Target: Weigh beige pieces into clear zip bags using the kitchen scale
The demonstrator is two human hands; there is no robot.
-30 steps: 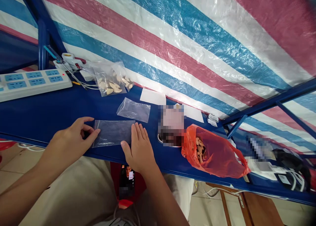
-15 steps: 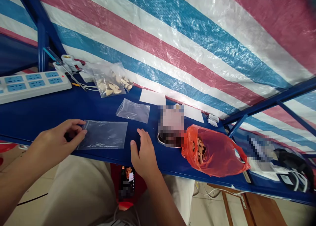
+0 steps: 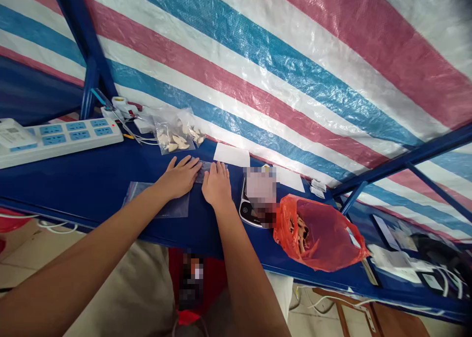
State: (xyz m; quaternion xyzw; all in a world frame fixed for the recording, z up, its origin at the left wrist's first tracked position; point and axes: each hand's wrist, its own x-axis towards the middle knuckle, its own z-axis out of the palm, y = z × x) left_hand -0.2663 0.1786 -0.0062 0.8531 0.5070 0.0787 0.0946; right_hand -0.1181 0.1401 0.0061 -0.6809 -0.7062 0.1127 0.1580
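My left hand (image 3: pixel 180 177) and my right hand (image 3: pixel 217 184) lie side by side, palms down and fingers stretched flat, on a small clear plastic bag (image 3: pixel 204 170) on the blue table (image 3: pixel 73 175). Only a strip of that bag shows between the hands. A second empty clear bag (image 3: pixel 147 199) lies flat nearer the table's front edge, under my left forearm. Beyond my hands stand clear bags holding pale slices (image 3: pixel 173 133).
A white power strip (image 3: pixel 59 138) lies at the left. A small scale (image 3: pixel 250 211) sits right of my right hand, then a red plastic bag of brown pieces (image 3: pixel 324 238). White paper slips (image 3: pixel 231 155) lie by the striped tarpaulin wall. Cables and devices crowd the far right.
My left hand has let go of the near clear bag. Both hands have moved forward onto the farther clear bag and lie flat on it.
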